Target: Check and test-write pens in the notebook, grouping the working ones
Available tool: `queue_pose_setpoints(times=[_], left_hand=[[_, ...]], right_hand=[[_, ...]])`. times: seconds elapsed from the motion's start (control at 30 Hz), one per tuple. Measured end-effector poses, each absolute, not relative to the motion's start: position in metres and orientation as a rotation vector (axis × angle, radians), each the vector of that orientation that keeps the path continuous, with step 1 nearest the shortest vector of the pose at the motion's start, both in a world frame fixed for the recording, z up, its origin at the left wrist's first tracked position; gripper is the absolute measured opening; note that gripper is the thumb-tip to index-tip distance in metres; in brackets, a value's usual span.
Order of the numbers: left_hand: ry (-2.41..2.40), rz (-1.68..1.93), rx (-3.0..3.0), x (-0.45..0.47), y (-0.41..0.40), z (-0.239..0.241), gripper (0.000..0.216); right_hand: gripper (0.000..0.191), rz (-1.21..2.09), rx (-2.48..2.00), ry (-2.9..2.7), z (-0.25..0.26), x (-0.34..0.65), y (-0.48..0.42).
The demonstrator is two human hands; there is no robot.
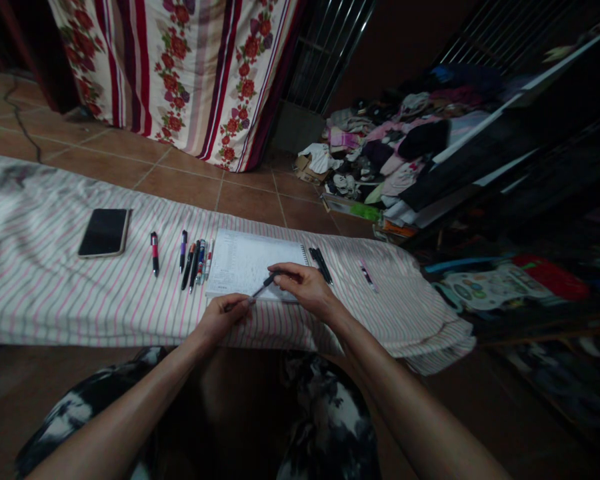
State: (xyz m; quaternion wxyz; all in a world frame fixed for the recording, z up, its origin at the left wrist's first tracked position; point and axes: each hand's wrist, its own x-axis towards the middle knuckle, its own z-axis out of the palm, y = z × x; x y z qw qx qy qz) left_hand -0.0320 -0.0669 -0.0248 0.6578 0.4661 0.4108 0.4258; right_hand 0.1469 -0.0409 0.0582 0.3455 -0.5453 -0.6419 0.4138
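Observation:
A pen (263, 285) is held between both hands over the near edge of a spiral notebook (253, 260). My right hand (305, 287) pinches its upper, dark end. My left hand (225, 317) is closed on its lower tip. The notebook lies on a pink-striped cloth (55, 287) spread on the floor. To its left lie several pens in a bunch (196, 263) and a single red pen (155, 252). Two dark pens (321, 263) rest at the notebook's right edge.
A dark phone (104, 232) lies on the cloth at the left. A pink pen (367, 274) lies farther right. A flowered curtain (180, 73) hangs behind, and a heap of clothes (385, 153) fills the right. My knees are below the cloth's edge.

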Motion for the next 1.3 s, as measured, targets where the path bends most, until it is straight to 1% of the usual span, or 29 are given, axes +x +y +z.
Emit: queue_pose_setpoints(times=[0.5, 0.73, 0.97, 1.3], left_hand=[[0.911, 0.963, 1.053, -0.0334, -0.0675, -0.0188, 0.035], [0.933, 0.963, 1.033, -0.0337, -0.0671, -0.021, 0.036], [0.911, 0.974, 1.041, -0.0339, -0.0663, -0.0243, 0.039], [0.912, 0.988, 1.044, -0.033, -0.0658, -0.0273, 0.033]], right_hand=[[0.027, 1.053, -1.403, -1.749, 0.0571, 0.1472, -0.0394], [0.024, 1.011, -1.413, -1.795, 0.0581, 0.1448, -0.0398], [0.035, 1.092, -1.368, -1.716, 0.0541, 0.1423, -0.0403], [0.023, 1.165, -1.397, -1.737, 0.0522, 0.1399, -0.0462]])
